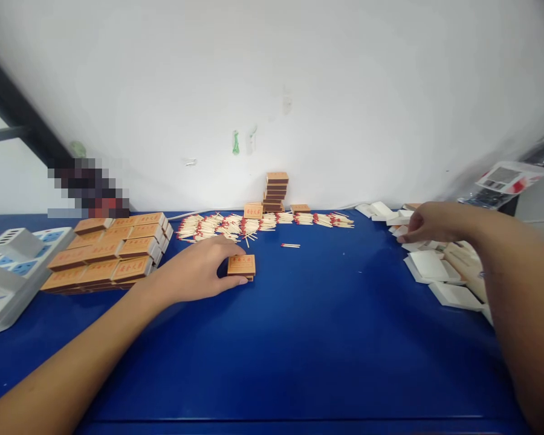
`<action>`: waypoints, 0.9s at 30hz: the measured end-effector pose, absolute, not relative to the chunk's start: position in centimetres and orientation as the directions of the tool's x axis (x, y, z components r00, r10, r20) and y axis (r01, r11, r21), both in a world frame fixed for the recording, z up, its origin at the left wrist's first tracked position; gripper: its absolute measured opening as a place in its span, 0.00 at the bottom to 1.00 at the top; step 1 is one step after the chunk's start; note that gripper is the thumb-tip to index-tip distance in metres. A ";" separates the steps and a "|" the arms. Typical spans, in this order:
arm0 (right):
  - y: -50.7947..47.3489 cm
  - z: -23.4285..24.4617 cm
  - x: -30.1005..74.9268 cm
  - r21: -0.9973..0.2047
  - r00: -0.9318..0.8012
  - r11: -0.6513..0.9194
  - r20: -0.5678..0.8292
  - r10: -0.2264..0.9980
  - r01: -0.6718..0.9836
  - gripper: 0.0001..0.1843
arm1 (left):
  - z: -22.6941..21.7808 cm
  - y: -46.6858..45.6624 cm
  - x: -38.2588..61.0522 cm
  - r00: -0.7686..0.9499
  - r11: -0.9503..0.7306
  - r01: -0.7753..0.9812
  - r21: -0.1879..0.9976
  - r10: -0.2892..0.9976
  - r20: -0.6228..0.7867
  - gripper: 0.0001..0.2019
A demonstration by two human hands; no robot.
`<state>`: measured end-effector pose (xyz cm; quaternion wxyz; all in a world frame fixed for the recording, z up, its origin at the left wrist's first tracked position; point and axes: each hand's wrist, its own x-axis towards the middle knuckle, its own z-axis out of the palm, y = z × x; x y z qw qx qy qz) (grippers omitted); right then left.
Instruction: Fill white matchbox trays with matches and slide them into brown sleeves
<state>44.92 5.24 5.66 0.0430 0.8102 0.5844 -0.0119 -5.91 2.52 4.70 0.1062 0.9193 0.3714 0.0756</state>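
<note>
My left hand [208, 266] has its thumb and fingers around the sides of an orange matchbox [242, 264] on the blue table. Under that box the edge of another one peeks out. Over at the right, my right hand [428, 222] reaches down among white matchbox trays [428, 266], its fingers bent together. What lies between those fingertips, if anything, is hidden. Rows of red-tipped matches [208, 226] lie behind my left hand, and two loose matches [291, 246] rest apart from them, right of the held box.
Stacked matchboxes [113, 251] stand at the left beside a white power strip [36, 260]. Against the wall rises a narrow pile of matchboxes [276, 190], with a single matchbox [300, 208] to its right. A plastic package [510, 181] sits at the far right.
</note>
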 end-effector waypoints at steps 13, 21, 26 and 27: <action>1.0 5.4 29.6 -0.343 -0.469 0.464 0.074 0.880 0.817 0.09 | 6.4 3.7 -8.6 0.592 -0.592 0.805 0.039 0.806 0.008 0.18; 1.0 1.6 24.9 -0.465 -0.447 0.532 0.288 0.847 0.707 0.11 | 3.9 1.7 -4.4 0.708 -0.774 0.618 0.137 0.623 0.332 0.22; 3.7 0.1 27.1 -0.439 -0.335 0.421 0.263 0.905 0.794 0.12 | 1.0 0.3 -1.1 0.703 -0.813 0.551 0.186 0.573 0.422 0.24; 3.9 -0.1 27.2 -0.448 -0.343 0.421 0.247 0.906 0.789 0.12 | 0.7 0.3 -0.9 0.703 -0.816 0.548 0.184 0.568 0.428 0.23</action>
